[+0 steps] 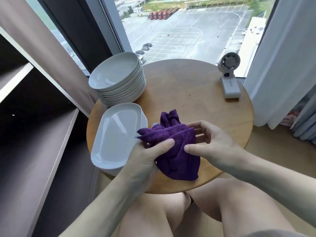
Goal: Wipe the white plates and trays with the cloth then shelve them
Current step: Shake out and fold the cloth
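Nearest us are our bare knees (pixel 171 219), tucked under the near edge of the round wooden bench (pixel 188 93). Just above that edge we hold the purple cloth (pixel 177 151) bunched up between both hands. Our left hand (pixel 147 151) grips it from the left, with the thumb laid across the front of the folds and the fingers curled out of sight behind. Our right hand (pixel 212 144) is spread and relaxed on the cloth's right side, the fingers almost straight against its upper edge and the thumb tip touching its front. It closes on nothing firmly.

Just left of the cloth, a stack of white oblong trays (pixel 116 134) lies on the near left part of the bench and overhangs its rim. The cloth's left corner hangs over the top tray. Farther back on the left, just beyond the trays, a taller stack of round white plates (pixel 116 74) stands on the bench's edge. At the far right of the bench stands a small white fan (pixel 229 77). Dark shelves (pixel 42 134) run along the left side. Beyond the bench, curtains (pixel 287 65) frame a window (pixel 188 31).
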Motion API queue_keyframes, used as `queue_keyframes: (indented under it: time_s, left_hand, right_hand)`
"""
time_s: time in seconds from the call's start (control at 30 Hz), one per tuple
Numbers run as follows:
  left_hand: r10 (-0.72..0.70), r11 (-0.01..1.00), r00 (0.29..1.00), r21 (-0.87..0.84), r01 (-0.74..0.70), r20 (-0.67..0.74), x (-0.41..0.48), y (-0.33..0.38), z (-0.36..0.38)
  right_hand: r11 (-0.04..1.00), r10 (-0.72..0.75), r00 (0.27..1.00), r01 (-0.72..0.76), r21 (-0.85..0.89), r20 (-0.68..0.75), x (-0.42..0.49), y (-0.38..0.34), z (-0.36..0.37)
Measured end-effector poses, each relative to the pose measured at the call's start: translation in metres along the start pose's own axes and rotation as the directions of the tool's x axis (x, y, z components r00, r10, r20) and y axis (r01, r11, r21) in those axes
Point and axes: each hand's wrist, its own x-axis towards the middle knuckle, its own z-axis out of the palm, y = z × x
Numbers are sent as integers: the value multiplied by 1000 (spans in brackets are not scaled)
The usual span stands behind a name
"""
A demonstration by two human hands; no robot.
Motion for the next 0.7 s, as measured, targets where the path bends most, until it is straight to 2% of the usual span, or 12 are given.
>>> queue_keyframes:
  time_s: [0.17, 0.37, 0.47, 0.57, 0.63, 0.7]
  left_hand:
    - [16, 999, 996, 50, -12, -82, 2, -2, -2]
    - [-55, 994, 994, 86, 64, -97, 3, -3, -6]
    - [-65, 981, 986, 174, 92, -152, 5, -7, -7]
    - [-52, 951, 985, 292, 99, -163, 4, -12, -11]
    - [-40, 919, 987, 381, 97, -157, 3, -14, -14]
    - [-35, 898, 988, 429, 97, -150, 4, -16, -17]
  right_hand:
    - [991, -70, 980, 47, -125, -186, 7, 4, -6]
    - [967, -160, 962, 108, -233, -219, 12, 9, -12]
    - [986, -64, 988, 41, -160, -142, 14, 9, -16]
    - [990, 99, 994, -103, -100, -38, 15, 10, -17]
    - [984, 173, 985, -174, 42, 24, 16, 10, -16]
    - [970, 158, 983, -173, 173, 95, 15, 7, -15]
